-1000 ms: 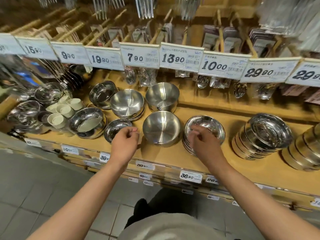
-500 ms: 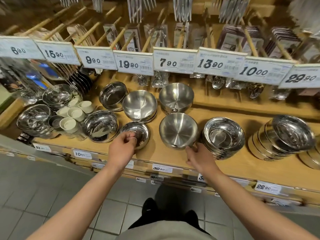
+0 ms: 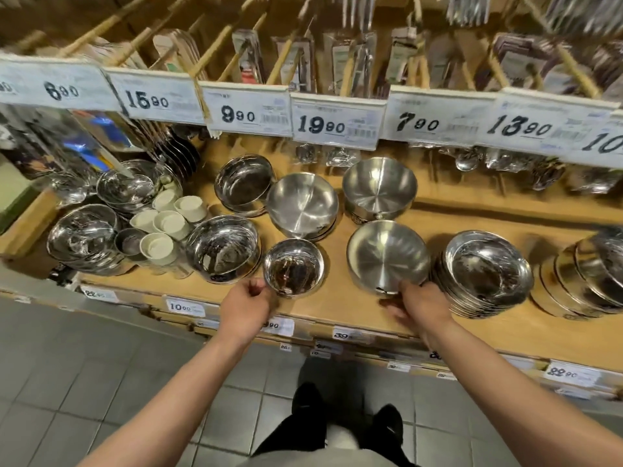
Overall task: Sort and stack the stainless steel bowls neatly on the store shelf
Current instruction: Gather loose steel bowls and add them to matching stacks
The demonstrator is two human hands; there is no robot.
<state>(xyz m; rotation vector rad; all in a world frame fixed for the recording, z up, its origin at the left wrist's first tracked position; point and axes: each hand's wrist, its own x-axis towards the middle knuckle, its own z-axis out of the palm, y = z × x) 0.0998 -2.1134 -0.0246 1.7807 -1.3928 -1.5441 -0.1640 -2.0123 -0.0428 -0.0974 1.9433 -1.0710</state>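
Observation:
Several stainless steel bowls stand on the wooden shelf point(image 3: 337, 308). My left hand point(image 3: 247, 308) pinches the near rim of a small shiny bowl point(image 3: 294, 266) at the shelf front. My right hand point(image 3: 419, 306) grips the near rim of a larger matte bowl point(image 3: 387, 256) just right of it. A stack of shiny bowls point(image 3: 485, 271) sits right of that hand. Behind stand a matte bowl point(image 3: 379, 188), a matte stack point(image 3: 301, 205) and a shiny bowl point(image 3: 244, 183). Another shiny bowl point(image 3: 222, 247) sits left of the small one.
White cups point(image 3: 168, 222) and more shiny bowls point(image 3: 82, 235) crowd the shelf's left end. Tilted bowl stacks point(image 3: 590, 274) lie at the right. Price tags point(image 3: 335, 124) and packaged utensils hang above. Grey tiled floor and my feet point(image 3: 347, 416) are below.
My right hand left the shiny stack and moved left to the matte bowl's rim. My left hand stays at the small bowl's rim. The view has shifted left.

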